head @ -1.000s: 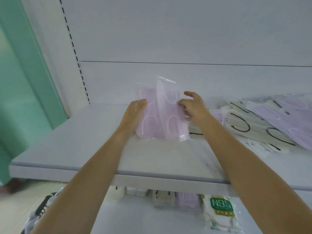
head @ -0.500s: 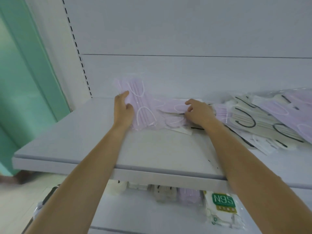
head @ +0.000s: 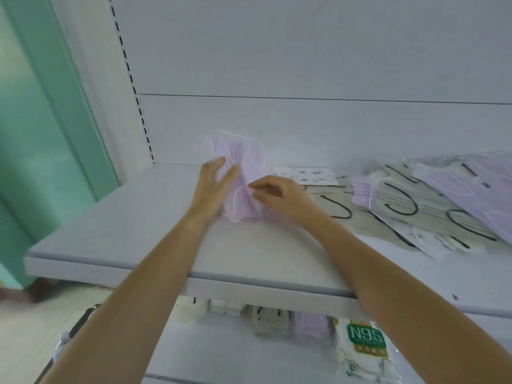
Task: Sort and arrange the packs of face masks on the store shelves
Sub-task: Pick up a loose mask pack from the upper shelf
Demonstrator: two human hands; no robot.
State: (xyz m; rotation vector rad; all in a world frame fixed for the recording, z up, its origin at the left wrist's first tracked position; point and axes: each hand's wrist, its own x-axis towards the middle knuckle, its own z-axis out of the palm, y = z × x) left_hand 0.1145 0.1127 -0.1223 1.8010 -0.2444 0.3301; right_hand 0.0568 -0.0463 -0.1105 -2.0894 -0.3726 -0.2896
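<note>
Head view. A: status on the lilac mask packs [head: 238, 176]?

B: Standing on edge on the upper shelf [head: 133, 217], left of centre and far back, leaning on the back panel [head: 304, 65]. Looks like two. The film overlaps, so the count isn't certain.

A: Hands?

B: Left hand [head: 214, 181] is flat on the left face, fingers straight, pressing. Right hand [head: 277, 195] is at the right face with fingers curled; thumb and fingertips look pinched on the film. The packs are squeezed between the two. Reads as squaring up the group.

A: How far along?

B: Early, I'd say. Only one colour group is started on this shelf. To its right is a loose heap:
- beige packs with black ear loops [head: 432, 220]
- a small lilac pack [head: 361, 189] on top of them
- a big lilac pack [head: 479, 187] over them at the far right
- a white patterned pack [head: 304, 173] flat near the back, just beyond the right hand

All of it lies flat, overlapping, with colours mixed.

A: Below?

B: The lower shelf [head: 221, 356] has a row just under the upper shelf's front lip: cream, beige, lilac, then an N95 pack [head: 365, 339] with a green label. The lip hides their tops. It looks grouped, but I can't confirm.

A: Remaining?

B: Best guess: pull the lilac packs out of the heap into the standing group, then stand the beige and white in groups of their own. That's most of the job.
</note>
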